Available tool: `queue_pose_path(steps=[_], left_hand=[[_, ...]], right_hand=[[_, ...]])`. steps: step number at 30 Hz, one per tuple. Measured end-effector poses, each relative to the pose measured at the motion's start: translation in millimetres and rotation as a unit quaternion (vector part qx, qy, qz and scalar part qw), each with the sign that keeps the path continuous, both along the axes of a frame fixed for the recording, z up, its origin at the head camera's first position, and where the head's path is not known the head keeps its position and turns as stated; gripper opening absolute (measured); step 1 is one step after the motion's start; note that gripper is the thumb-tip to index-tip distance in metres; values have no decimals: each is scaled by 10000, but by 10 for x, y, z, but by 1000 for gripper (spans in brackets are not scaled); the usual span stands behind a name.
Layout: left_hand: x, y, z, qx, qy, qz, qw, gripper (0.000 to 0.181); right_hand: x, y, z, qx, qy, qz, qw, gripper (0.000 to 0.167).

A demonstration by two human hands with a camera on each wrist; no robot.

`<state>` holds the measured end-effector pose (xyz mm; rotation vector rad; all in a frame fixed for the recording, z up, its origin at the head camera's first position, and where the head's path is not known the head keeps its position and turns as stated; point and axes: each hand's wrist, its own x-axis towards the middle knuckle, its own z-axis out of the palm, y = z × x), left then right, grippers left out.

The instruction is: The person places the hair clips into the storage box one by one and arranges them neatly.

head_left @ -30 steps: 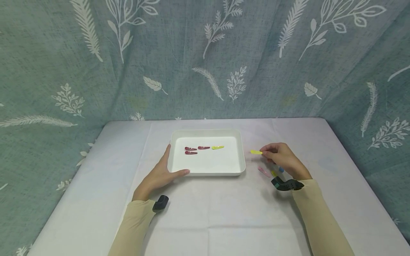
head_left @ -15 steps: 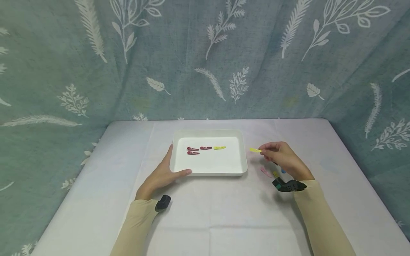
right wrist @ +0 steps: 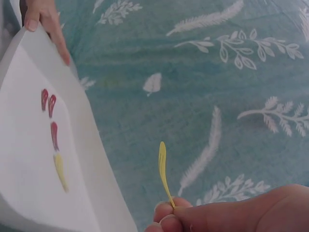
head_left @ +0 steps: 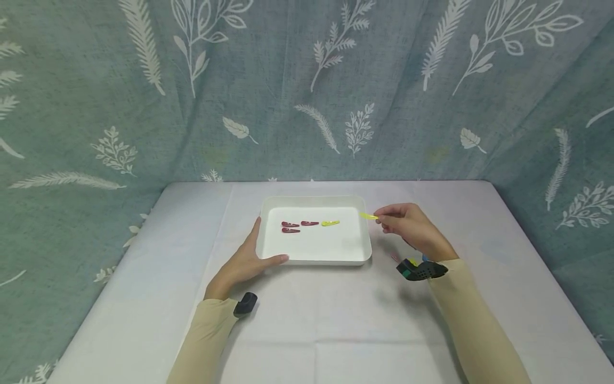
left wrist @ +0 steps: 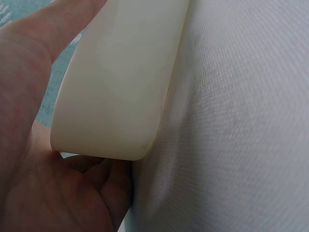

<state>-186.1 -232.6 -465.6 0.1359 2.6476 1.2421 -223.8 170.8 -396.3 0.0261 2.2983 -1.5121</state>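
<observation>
As the white-covered table (head_left: 283, 330) widens toward the bottom of the head view, its left edge slants to the lower left. The left hand (head_left: 243, 262) rests at the near left corner of the white tray (head_left: 314, 249), thumb and index finger spread along two walls; the left wrist view shows other fingers folded beside that corner. The tray sits mid-frame, raised walls all round, its floor stretching from the clips to the near and right walls, with tabletop between it and the far edge.

Inside, at the floor's upper left, lie three dark red clips (head_left: 309, 223), and just right of them a yellow clip (head_left: 330, 223). At the right wall, the right hand (head_left: 414, 228) pinches a second yellow clip (head_left: 368, 216) between thumb and fingertips, its free end overlapping that wall in the head view. Below this hand, the black wrist camera (head_left: 422, 270) partly hides small pink, yellow and blue things (head_left: 425, 258). A leaf-patterned curtain (head_left: 268, 101) bounds the top and both sides.
</observation>
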Motion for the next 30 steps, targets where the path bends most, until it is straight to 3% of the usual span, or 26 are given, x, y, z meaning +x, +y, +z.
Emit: queue_pose_path(steps=[19,30], left_hand=[[-12,3,-28,-30,43,12,10000,136],[2,-1,5,-66,-22,40,10000,137]], right_hand=[[-285,-463,84,-444,69,348,9984,29],[-423,-670,-1,-735,-4,419,9964,27]])
